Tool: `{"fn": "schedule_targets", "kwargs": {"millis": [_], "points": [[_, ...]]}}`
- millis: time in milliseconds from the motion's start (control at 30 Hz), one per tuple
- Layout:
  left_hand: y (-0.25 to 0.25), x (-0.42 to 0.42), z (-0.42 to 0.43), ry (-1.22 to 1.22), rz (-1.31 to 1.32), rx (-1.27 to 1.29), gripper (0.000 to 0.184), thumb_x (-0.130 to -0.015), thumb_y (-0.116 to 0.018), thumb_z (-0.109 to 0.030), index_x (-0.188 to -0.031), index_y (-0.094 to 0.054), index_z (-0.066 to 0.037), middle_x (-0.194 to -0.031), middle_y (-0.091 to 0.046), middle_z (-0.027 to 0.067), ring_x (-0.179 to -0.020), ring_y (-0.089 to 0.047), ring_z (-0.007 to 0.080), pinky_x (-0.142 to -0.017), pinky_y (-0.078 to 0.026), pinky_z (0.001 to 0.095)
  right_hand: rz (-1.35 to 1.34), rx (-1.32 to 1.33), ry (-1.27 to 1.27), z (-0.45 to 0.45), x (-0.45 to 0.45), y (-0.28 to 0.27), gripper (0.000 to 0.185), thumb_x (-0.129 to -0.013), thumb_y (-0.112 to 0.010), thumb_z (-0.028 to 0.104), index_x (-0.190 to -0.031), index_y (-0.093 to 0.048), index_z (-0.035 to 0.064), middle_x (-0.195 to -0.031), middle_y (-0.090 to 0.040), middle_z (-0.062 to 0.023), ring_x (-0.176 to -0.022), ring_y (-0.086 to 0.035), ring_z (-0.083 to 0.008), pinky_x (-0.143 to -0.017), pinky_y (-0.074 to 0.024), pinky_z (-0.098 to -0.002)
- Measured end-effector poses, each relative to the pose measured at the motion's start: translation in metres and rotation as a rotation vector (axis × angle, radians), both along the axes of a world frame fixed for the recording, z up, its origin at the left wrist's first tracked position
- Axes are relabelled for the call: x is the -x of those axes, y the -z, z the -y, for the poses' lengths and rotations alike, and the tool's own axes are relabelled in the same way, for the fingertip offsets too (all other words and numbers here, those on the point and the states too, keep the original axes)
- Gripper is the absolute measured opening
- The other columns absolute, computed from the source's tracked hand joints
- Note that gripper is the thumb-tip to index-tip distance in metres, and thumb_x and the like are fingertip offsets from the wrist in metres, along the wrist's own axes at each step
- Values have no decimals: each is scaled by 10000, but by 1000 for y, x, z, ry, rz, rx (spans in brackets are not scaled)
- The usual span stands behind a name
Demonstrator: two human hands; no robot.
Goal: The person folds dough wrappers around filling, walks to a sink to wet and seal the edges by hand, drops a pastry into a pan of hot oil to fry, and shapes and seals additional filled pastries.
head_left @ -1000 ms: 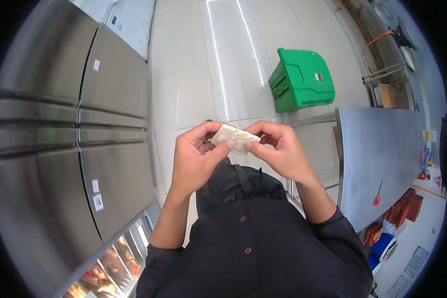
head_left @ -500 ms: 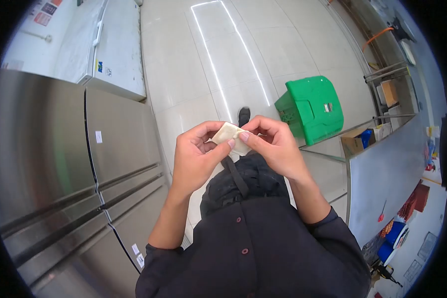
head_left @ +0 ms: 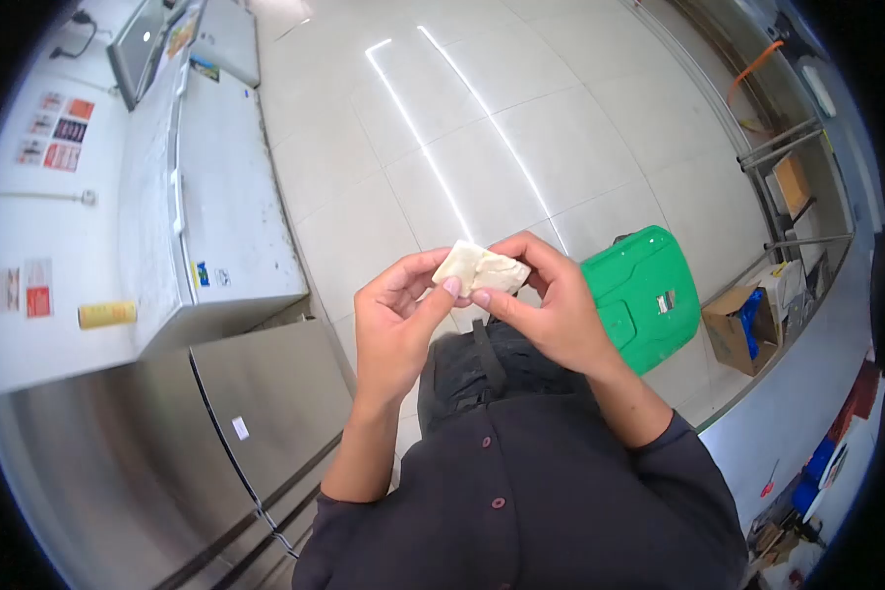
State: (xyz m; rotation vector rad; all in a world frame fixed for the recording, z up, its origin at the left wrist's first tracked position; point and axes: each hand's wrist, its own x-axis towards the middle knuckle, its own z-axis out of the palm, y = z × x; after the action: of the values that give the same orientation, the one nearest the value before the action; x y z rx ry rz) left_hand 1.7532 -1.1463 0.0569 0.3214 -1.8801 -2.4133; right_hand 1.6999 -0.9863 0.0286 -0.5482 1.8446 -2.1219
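Between my two hands is a small cream-coloured folded piece [head_left: 479, 269] that looks like pastry dough. Its left part is flat with a pointed top corner, while the right part looks creased and puffed. My left hand [head_left: 403, 305] pinches the left edge, thumb on the face turned toward me and fingers behind. With thumb below and index finger along the top, my right hand [head_left: 546, 295] grips the right end. Both hands are held in front of my waist, above the floor. The fingers hide the piece's back.
On the left stand a stainless steel fridge [head_left: 265, 393] and a white chest freezer [head_left: 231, 187]. A green lidded bin [head_left: 649, 295] is close by on my right. Beyond it, a cardboard box [head_left: 742, 329] sits under a steel table [head_left: 787, 413]. Tiled floor [head_left: 462, 128] stretches ahead.
My view has turned, showing more of the freezer and left wall, with the green bin lower. The right thumb has slid down to the lower edge, and the piece's creased right part now shows more.
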Motion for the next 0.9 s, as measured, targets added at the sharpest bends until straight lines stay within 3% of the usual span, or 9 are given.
{"fn": "schedule_targets", "kwargs": {"millis": [167,433,667,767,900], "points": [[-2,106,-21,28,-21,-69,233,-920,-587,-25,-1119,-607,94,-1020,-672,156,-919,-651,171,-792,-553,303,118,-59,63,-20,96,-17,181,-844,-698,122,-952,-601,14,-803,-616,9,-720,-531,-39,-601,-417,-219],[20,294,-53,206,27,-81,218,-912,-583,-29,-1104,-619,69,-1025,-670,143,-896,-659,177,-776,-570,310,83,-72,284,-54,252,-4,171,-860,-676,120,-977,-611,13,-779,-604,17,-704,-526,-33,-586,-416,-224],[15,492,-95,477,79,-82,222,-913,-579,-28,-1104,-616,78,-1000,-668,131,-879,-657,172,-773,-573,305,122,-213,549,-99,410,-11,197,-871,-644,147,-1003,-647,2,-806,-640,-17,-696,-532,-60,-592,-427,-242],[9,569,-128,597,63,-22,219,-913,-577,-27,-1105,-616,73,-997,-666,128,-879,-655,164,-765,-577,303,10,-229,670,-125,467,-15,233,-875,-622,151,-1055,-644,5,-813,-647,-34,-676,-528,-67,-585,-431,-244],[5,652,-180,738,142,-23,221,-907,-585,-24,-1104,-618,69,-978,-667,124,-864,-654,157,-758,-574,299,115,-153,779,-169,523,-14,239,-871,-609,134,-1066,-637,-2,-809,-647,-41,-671,-534,-68,-579,-437,-245]]}}
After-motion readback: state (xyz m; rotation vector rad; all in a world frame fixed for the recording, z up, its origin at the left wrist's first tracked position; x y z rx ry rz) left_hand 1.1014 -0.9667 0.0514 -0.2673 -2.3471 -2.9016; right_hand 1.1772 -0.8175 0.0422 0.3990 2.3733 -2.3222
